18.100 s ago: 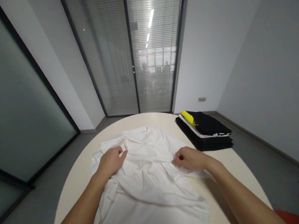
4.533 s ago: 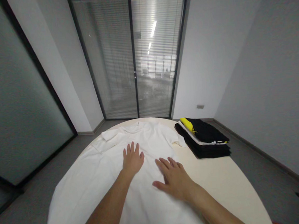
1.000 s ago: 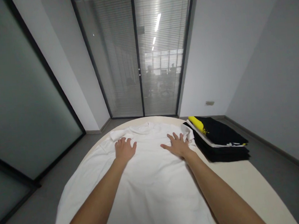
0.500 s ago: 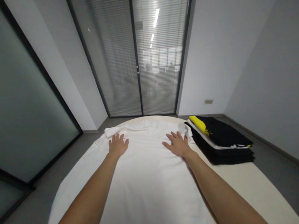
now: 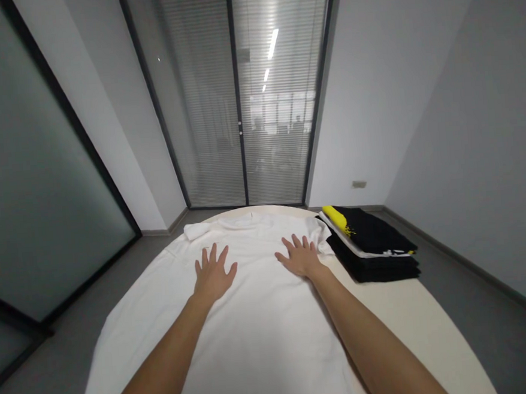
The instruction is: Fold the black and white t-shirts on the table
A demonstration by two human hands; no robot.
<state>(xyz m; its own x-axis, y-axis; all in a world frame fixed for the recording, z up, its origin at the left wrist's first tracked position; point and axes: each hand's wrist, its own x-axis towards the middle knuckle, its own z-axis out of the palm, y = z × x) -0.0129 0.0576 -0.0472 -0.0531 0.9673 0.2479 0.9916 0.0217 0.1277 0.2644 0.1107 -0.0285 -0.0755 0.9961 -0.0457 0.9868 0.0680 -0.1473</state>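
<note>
A white T-shirt [image 5: 261, 305] lies spread over the round table, its collar end at the far edge and its body running toward me. My left hand [image 5: 213, 273] rests palm down on the upper left of the shirt, fingers spread. On the upper right, near the sleeve, my right hand [image 5: 299, 256] lies flat with its fingers apart. Neither hand grips the cloth. Light creases run across the fabric between and below the hands.
A stack of folded dark garments [image 5: 374, 243], with a yellow print and a white layer, sits at the table's right. The cream tabletop [image 5: 402, 319] shows below it. Beyond stand a glass door with blinds [image 5: 238, 102] and a frosted panel [image 5: 38, 146].
My left hand has slid slightly right and nearer to me, its fingers spreading wider. The right hand stays on the cloth near the sleeve. The view has shifted a little.
</note>
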